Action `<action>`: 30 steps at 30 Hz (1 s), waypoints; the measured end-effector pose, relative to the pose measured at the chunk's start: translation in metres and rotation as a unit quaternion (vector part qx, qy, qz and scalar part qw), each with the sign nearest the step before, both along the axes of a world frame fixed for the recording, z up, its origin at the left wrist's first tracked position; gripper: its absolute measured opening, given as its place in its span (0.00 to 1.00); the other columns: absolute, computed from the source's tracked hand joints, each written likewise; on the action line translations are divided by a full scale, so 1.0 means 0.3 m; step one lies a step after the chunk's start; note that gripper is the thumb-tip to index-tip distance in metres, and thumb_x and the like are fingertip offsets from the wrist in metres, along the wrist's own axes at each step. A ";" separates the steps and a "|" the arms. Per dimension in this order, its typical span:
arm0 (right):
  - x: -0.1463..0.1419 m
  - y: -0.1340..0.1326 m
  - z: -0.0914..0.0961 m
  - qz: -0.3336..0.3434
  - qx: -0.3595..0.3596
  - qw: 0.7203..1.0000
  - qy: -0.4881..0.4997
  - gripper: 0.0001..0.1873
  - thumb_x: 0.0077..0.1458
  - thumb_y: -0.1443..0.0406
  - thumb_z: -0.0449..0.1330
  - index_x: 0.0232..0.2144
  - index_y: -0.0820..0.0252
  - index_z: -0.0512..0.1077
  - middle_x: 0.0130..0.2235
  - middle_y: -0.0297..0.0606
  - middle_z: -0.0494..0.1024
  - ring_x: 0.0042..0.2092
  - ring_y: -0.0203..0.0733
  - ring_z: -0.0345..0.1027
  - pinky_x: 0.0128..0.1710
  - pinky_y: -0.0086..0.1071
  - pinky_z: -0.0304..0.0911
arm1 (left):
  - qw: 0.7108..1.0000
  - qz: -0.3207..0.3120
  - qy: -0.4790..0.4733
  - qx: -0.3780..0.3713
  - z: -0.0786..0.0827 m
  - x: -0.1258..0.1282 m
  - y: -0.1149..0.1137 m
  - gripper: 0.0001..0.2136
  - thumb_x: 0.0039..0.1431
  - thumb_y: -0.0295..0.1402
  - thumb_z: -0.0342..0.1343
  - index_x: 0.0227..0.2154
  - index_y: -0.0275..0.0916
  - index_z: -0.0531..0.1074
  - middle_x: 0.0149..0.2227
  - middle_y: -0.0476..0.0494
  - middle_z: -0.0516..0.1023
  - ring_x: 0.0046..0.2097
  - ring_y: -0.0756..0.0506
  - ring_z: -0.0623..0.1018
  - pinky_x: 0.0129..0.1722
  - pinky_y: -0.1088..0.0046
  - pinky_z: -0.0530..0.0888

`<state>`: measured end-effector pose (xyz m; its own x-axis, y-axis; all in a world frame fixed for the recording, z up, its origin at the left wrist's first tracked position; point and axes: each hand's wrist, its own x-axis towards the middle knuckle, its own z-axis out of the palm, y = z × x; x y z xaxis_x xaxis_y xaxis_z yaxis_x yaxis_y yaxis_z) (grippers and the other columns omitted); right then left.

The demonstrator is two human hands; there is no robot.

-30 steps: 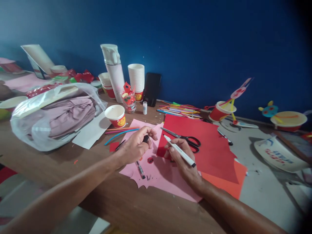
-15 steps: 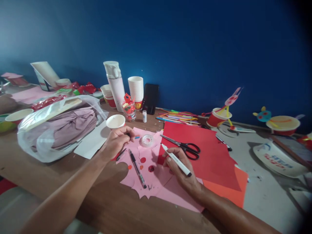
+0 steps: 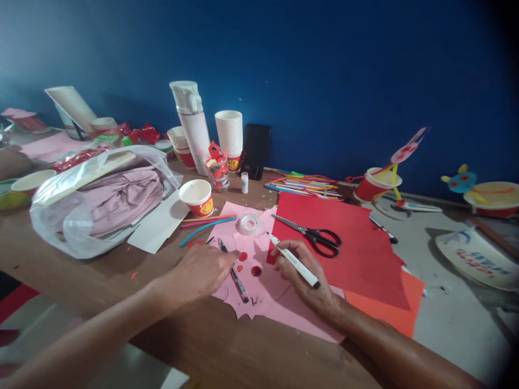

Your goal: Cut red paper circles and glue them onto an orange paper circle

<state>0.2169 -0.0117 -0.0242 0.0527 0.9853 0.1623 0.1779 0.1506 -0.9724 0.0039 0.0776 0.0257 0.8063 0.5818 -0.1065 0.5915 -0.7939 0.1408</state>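
Brown table [image 3: 194, 340]; right hand [image 3: 308, 292] grips marker [image 3: 299, 266], left hand [image 3: 198, 273] beside red dot [image 3: 244, 256], finger hold unclear; best keep marker raised.

Our right hand [image 3: 303, 266] grips a white marker [image 3: 298, 264], nib pointing away from us. Just beyond that grip, scissors [image 3: 308, 232] lie on red paper [image 3: 360, 265]. Left of it, our left hand [image 3: 203, 270] overlaps a pen [image 3: 240, 284] on pink paper [image 3: 287, 310]; whether they touch we can't tell. Beyond the grip sits tape [image 3: 242, 229].
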 end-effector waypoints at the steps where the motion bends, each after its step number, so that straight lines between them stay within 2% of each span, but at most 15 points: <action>1: 0.001 0.001 0.003 0.003 -0.005 1.000 -0.005 0.09 0.59 0.62 0.52 0.42 0.56 0.61 0.38 0.38 0.71 0.35 0.38 0.65 0.34 0.33 0.64 | 1.000 0.005 0.011 0.016 -0.014 0.000 -0.005 0.14 0.60 0.31 0.43 0.44 0.40 0.72 0.27 0.42 0.78 0.29 0.45 0.75 0.28 0.72 0.65; 4: 0.004 0.001 0.009 0.012 -0.013 1.000 -0.005 0.09 0.59 0.62 0.52 0.42 0.56 0.61 0.38 0.39 0.71 0.35 0.38 0.65 0.35 0.34 0.65 | 0.999 0.014 0.014 0.042 -0.039 0.014 -0.002 0.14 0.61 0.36 0.44 0.46 0.42 0.71 0.29 0.42 0.78 0.32 0.44 0.76 0.32 0.70 0.66; 8: 0.006 0.000 0.007 0.012 -0.019 1.000 -0.016 0.09 0.59 0.62 0.52 0.42 0.55 0.61 0.38 0.39 0.72 0.35 0.38 0.66 0.34 0.34 0.65 | 1.000 -0.003 -0.004 -0.024 -0.034 0.045 0.030 0.11 0.60 0.36 0.47 0.40 0.42 0.73 0.31 0.43 0.78 0.35 0.43 0.76 0.36 0.69 0.66; 11: 0.010 -0.002 0.002 0.005 -0.013 0.998 -0.064 0.08 0.59 0.62 0.53 0.42 0.55 0.62 0.36 0.38 0.72 0.33 0.38 0.67 0.33 0.33 0.64 | 0.997 -0.009 -0.014 -0.075 -0.019 0.059 0.047 0.11 0.60 0.36 0.47 0.35 0.41 0.73 0.30 0.44 0.78 0.34 0.44 0.75 0.35 0.71 0.65; 14: 0.012 -0.005 -0.007 0.012 0.026 0.992 -0.124 0.08 0.59 0.65 0.51 0.42 0.55 0.64 0.35 0.38 0.73 0.32 0.39 0.67 0.33 0.33 0.63 | 0.996 0.003 -0.004 -0.086 -0.004 0.066 0.053 0.12 0.60 0.35 0.46 0.31 0.39 0.73 0.28 0.44 0.77 0.33 0.45 0.75 0.33 0.72 0.64; 17: 0.009 -0.010 -0.013 0.028 0.109 0.973 -0.202 0.13 0.59 0.69 0.50 0.46 0.53 0.62 0.32 0.36 0.75 0.32 0.40 0.67 0.35 0.35 0.60 | 0.997 0.011 0.007 -0.076 0.004 0.074 0.053 0.11 0.59 0.35 0.46 0.29 0.38 0.73 0.27 0.44 0.76 0.32 0.44 0.75 0.31 0.71 0.62; 20: 0.000 -0.014 -0.008 0.071 0.175 0.938 -0.292 0.18 0.53 0.65 0.56 0.48 0.55 0.63 0.35 0.39 0.76 0.32 0.43 0.65 0.37 0.39 0.56 | 0.998 0.005 0.020 -0.055 -0.006 0.087 0.051 0.11 0.59 0.34 0.46 0.29 0.38 0.72 0.28 0.44 0.77 0.32 0.44 0.75 0.29 0.71 0.61; 22: -0.007 -0.014 0.000 0.083 0.181 0.924 -0.326 0.19 0.50 0.63 0.57 0.46 0.58 0.64 0.35 0.41 0.75 0.33 0.44 0.64 0.38 0.40 0.55 | 0.999 0.003 0.024 -0.034 -0.025 0.096 0.048 0.11 0.60 0.34 0.46 0.30 0.38 0.73 0.29 0.43 0.78 0.33 0.43 0.76 0.29 0.71 0.62; 26: -0.018 -0.007 0.010 0.068 0.174 0.918 -0.350 0.16 0.50 0.71 0.52 0.44 0.59 0.65 0.32 0.41 0.74 0.36 0.45 0.65 0.40 0.39 0.54 | 1.000 -0.004 -0.014 -0.016 -0.063 0.105 0.042 0.12 0.61 0.35 0.45 0.34 0.40 0.73 0.31 0.45 0.78 0.34 0.45 0.76 0.31 0.72 0.64; 30: -0.026 -0.002 0.002 0.074 0.185 0.905 -0.376 0.20 0.47 0.75 0.51 0.44 0.59 0.64 0.34 0.41 0.76 0.35 0.45 0.65 0.39 0.38 0.53 | 0.998 0.012 -0.054 -0.036 -0.047 0.080 0.046 0.14 0.62 0.37 0.42 0.31 0.39 0.73 0.28 0.46 0.77 0.32 0.47 0.75 0.33 0.73 0.65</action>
<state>0.2091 -0.0122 -0.0235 -0.3373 0.8432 0.4185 0.7199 0.5175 -0.4625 0.0280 0.0913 0.0118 0.8010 0.5955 -0.0611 0.5887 -0.7651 0.2609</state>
